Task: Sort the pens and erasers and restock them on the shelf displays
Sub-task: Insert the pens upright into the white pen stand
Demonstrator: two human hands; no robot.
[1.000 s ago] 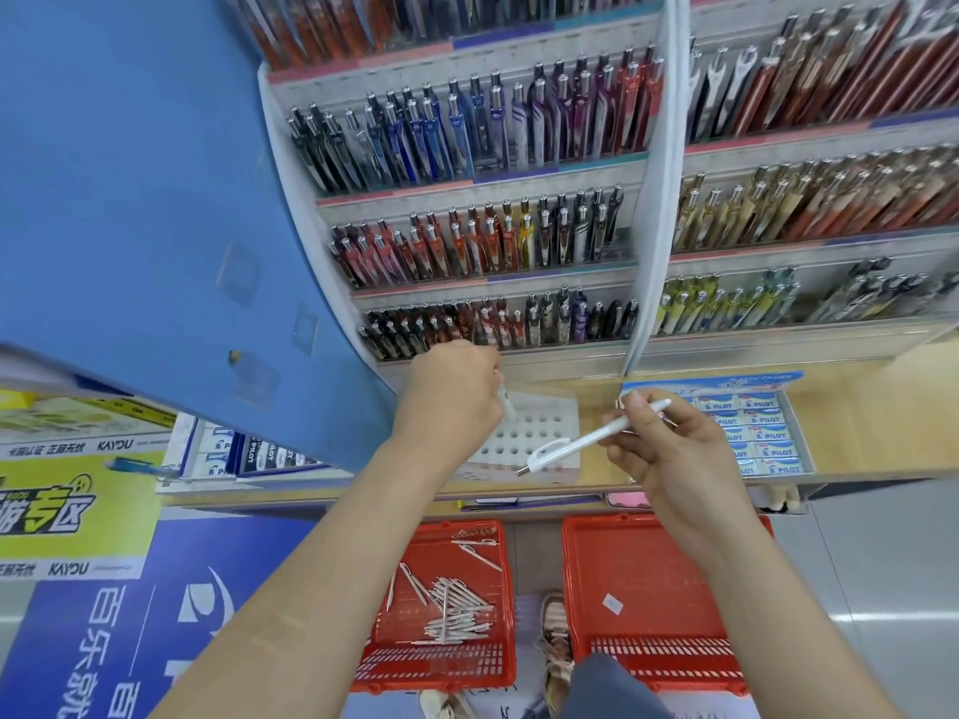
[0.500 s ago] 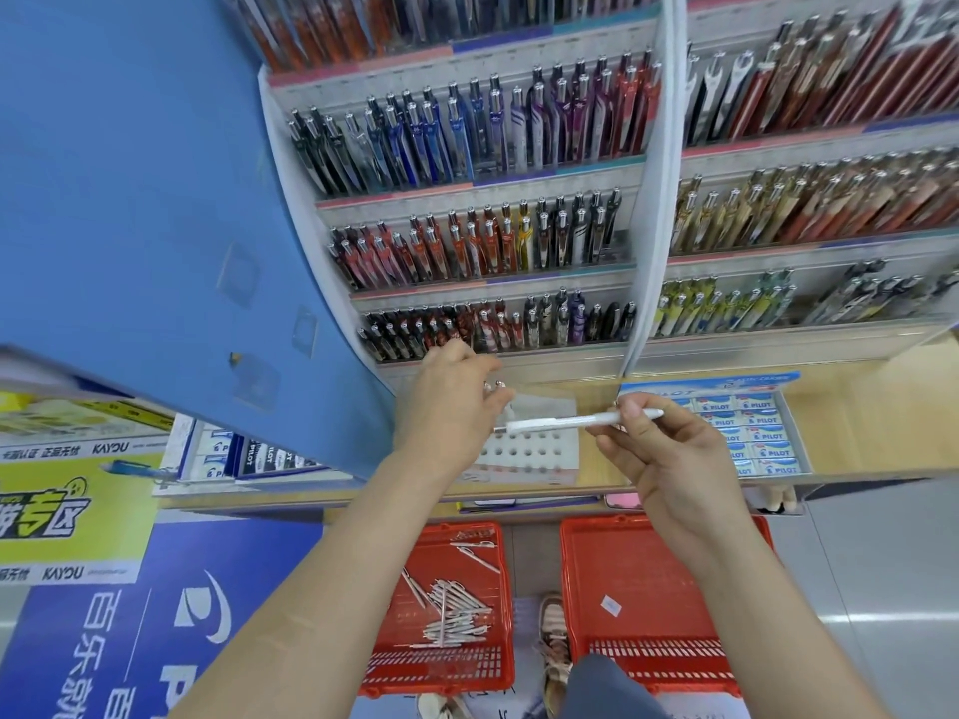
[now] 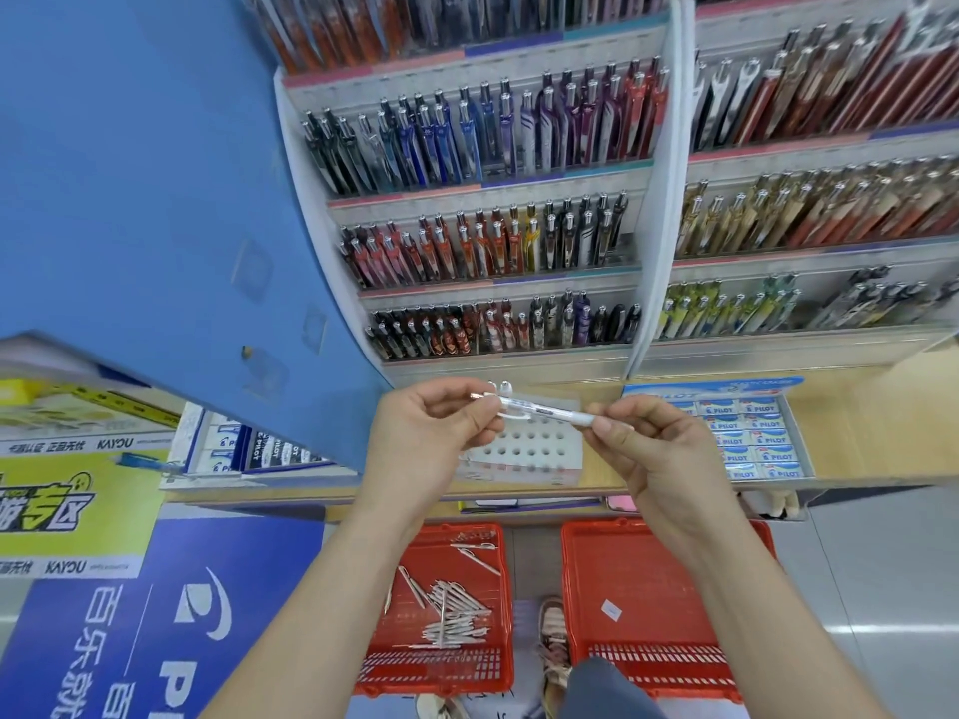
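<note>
A white pen lies level between my two hands, just above a white holder block with round holes on the wooden shelf ledge. My left hand pinches the pen's clip end, and my right hand pinches its other end. Two white pens stand in the block's back row. On the floor below, the left red basket holds several loose white pens. A tray of blue and white Pilot erasers sits to the right on the ledge.
Tiered racks of pens fill the wall behind the ledge. A second red basket holding one small white item stands on the floor at right. A blue panel juts out at left. My shoe shows between the baskets.
My left hand left the holder block and took hold of the pen's clip end. The pen went from slanted in my right hand alone to level between both hands.
</note>
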